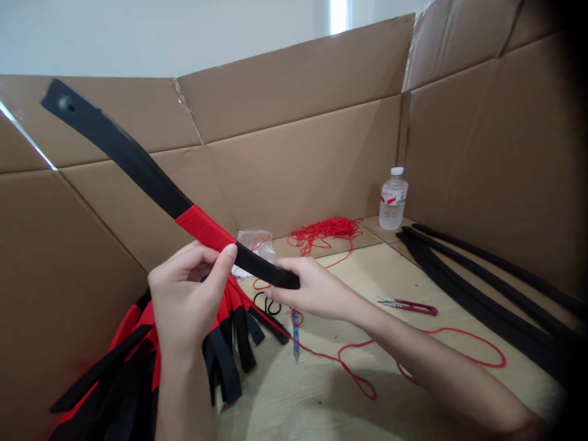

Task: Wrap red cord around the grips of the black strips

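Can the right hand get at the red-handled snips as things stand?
Probably yes: nothing blocks the red-handled snips beside the right hand, though it would likely first release the black strip.

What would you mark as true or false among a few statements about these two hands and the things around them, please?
1. The left hand and the right hand both hold the black strip. True.
2. The red cord wrap covers the whole black strip. False: it covers only one band, with bare black on both sides.
3. The red-handled thread snips are in the right hand. False: they lie on the pale board, to the right of that hand.
4. A plastic water bottle stands upright near the cardboard wall. True.
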Motion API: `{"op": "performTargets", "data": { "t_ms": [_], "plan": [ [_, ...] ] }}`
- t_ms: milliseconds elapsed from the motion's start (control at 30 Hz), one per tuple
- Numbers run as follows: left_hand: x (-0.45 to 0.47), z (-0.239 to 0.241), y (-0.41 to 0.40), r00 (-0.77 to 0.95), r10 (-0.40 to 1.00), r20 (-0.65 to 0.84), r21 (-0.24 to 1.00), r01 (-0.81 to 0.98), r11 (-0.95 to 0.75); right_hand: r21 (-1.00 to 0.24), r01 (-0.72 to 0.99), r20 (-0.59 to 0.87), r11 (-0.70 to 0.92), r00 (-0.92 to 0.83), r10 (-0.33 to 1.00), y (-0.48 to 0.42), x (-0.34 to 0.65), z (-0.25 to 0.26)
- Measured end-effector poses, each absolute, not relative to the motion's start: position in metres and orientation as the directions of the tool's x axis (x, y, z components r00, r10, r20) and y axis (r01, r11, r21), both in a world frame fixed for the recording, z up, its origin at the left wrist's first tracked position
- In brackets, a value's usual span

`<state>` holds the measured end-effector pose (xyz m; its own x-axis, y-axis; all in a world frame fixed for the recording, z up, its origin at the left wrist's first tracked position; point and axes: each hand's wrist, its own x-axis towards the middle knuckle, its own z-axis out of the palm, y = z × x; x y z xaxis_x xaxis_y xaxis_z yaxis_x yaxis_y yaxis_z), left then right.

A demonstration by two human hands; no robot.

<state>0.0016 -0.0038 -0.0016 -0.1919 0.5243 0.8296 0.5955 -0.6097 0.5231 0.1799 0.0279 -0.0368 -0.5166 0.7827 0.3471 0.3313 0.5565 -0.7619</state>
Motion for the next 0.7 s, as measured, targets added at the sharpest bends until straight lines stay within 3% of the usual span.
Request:
{"op": "performTargets", "data": {
  "t_ms": [100, 200, 433, 533, 700],
  "plan": [
    [0.004, -0.003, -0.001, -0.220, 0.533, 0.817, 0.543, 0.606, -0.581, -0.596, 0.545, 0.472, 0.590, -0.356, 0.806, 0.027, 0.178, -0.039],
    [0.005, -0.003, 0.000, -0.226, 0.535, 0.814, 0.542, 0.626, -0.560, -0.396, 0.697, 0.611, 0.598, -0.287, 0.738, 0.029, 0.177, -0.041],
    [0.006, -0.002, -0.009, -0.171, 0.588, 0.791, 0.551, 0.617, -0.562, -0.050, 0.735, 0.918, 0.676, -0.234, 0.322, 0.041, 0.181, -0.050],
    [0.009, -0.003, -0.014, -0.125, 0.538, 0.834, 0.479, 0.648, -0.592, -0.016, 0.738, 0.932, 0.674, -0.233, 0.278, 0.042, 0.183, -0.051],
    [0.012, -0.002, -0.019, -0.043, 0.484, 0.874, 0.392, 0.652, -0.649, -0.124, 0.777, 0.817, 0.617, -0.273, 0.508, 0.036, 0.181, -0.047]
  ]
}}
